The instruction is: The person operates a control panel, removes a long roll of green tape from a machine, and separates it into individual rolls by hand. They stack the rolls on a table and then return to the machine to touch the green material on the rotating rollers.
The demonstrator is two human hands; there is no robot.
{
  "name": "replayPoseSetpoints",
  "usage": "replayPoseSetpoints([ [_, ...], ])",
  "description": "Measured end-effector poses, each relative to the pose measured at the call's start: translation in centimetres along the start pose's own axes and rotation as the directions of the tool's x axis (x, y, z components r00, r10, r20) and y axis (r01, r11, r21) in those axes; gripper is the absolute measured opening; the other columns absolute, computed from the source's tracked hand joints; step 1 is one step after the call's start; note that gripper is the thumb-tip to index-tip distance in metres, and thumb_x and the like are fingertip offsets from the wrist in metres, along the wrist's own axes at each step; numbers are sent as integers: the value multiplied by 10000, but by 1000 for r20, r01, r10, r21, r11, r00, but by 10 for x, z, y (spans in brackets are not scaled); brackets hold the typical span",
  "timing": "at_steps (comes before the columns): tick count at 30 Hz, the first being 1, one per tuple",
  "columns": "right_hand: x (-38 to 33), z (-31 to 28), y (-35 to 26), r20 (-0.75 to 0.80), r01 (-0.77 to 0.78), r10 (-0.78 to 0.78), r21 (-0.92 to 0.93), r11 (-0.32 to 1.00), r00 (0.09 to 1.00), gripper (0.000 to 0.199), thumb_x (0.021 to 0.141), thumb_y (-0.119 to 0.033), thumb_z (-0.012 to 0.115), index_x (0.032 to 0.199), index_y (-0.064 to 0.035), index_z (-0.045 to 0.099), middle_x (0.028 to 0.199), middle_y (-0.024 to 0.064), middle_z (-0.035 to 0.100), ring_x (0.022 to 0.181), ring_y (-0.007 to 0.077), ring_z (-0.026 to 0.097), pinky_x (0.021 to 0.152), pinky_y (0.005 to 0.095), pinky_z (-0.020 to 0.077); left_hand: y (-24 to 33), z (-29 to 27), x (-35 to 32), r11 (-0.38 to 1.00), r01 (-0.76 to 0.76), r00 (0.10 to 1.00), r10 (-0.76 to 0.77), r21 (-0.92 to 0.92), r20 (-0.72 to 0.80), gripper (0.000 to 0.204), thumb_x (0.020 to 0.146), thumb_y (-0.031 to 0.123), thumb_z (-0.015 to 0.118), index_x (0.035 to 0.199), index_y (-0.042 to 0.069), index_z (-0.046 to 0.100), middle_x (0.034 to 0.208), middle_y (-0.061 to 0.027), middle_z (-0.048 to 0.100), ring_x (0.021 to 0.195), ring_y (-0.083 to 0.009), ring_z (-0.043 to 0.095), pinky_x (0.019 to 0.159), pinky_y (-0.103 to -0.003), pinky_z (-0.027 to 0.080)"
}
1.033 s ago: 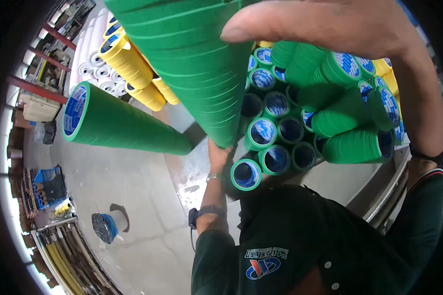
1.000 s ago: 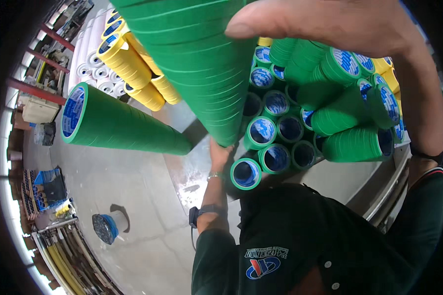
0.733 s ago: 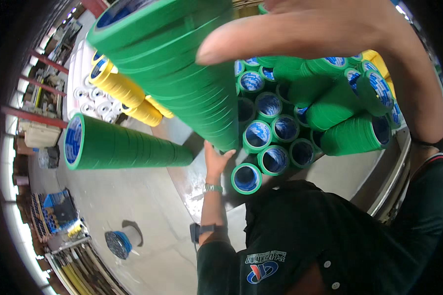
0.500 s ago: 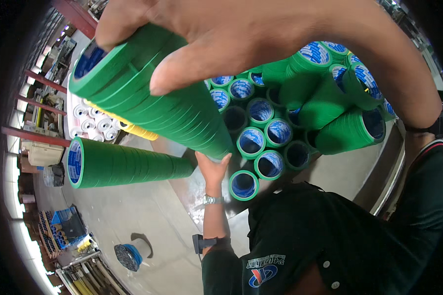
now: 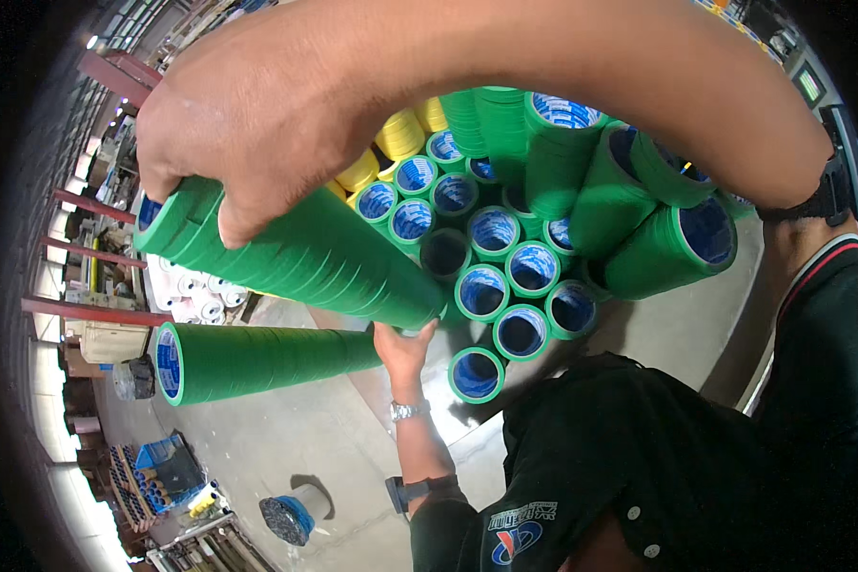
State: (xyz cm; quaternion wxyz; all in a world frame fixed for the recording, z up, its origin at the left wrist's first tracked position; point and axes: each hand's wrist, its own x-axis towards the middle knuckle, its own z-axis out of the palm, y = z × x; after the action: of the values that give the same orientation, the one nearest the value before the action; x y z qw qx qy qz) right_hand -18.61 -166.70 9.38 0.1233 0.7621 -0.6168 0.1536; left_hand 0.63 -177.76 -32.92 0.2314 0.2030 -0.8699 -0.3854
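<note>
The right hand (image 5: 286, 124) has its grip closed over the upper end of a long green tape stack (image 5: 305, 253). The left hand (image 5: 403, 348) cups the stack's lower end. Just beyond, standing green rolls (image 5: 505, 276) crowd together; another green stack (image 5: 257, 360) lies below-left.

right hand (image 5: 286, 124): up close to the camera, knuckles up, fingers curled down in a grip, thumb tucked under | right forearm: sweeps in from upper right, dark watch on wrist | left hand (image 5: 403, 348): lower down, palm up, fingers spread, silver watch on wrist, arm stretched out
</note>
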Motion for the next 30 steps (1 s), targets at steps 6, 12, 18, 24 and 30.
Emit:
replayPoseSetpoints([
  [6, 0, 2, 5, -58, 62, -62, -9, 998, 996, 415, 802, -281, 769, 1117, -11, 769, 982, 214, 766, 940, 360, 745, 864, 474, 570, 11, -12, 10, 997, 33, 987, -43, -69, -155, 816, 611, 27, 956, 1314, -8, 545, 1150, -202, 704, 1080, -367, 688, 985, -445, 520],
  [12, -34, -27, 9, -388, 365, -264, 213, 907, 883, 251, 703, -82, 666, 851, 109, 733, 830, 319, 711, 814, 438, 729, 811, 484, 592, 47, 1, 42, 999, 4, 993, -8, -36, -115, 798, 626, 36, 954, 1311, -12, 547, 1174, -213, 700, 1096, -381, 683, 982, -445, 521],
  [18, -67, -67, 21, -135, -10, 21, 81, 997, 991, 267, 720, -128, 702, 902, 64, 739, 869, 287, 725, 845, 424, 726, 808, 480, 579, 84, 52, 108, 989, -95, 995, 96, -115, 6, 794, 629, 73, 952, 1312, 8, 553, 1193, -222, 692, 1111, -437, 664, 973, -468, 528],
  [24, -91, -86, 50, 52, -309, 311, -49, 950, 949, 289, 737, -174, 739, 952, 19, 746, 908, 254, 738, 877, 410, 723, 805, 477, 565, 113, 93, 135, 983, -110, 987, 126, -147, 98, 771, 627, 82, 954, 1292, 26, 568, 1210, -218, 709, 1118, -421, 684, 961, -479, 537],
  [30, -103, -83, 84, 80, -374, 374, -16, 927, 924, 305, 737, -186, 765, 986, -11, 756, 927, 238, 744, 896, 405, 723, 800, 471, 561, 118, 117, 147, 982, -136, 983, 149, -128, 103, 784, 619, 95, 963, 1294, 30, 570, 1181, -218, 727, 1095, -421, 698, 950, -476, 543],
])
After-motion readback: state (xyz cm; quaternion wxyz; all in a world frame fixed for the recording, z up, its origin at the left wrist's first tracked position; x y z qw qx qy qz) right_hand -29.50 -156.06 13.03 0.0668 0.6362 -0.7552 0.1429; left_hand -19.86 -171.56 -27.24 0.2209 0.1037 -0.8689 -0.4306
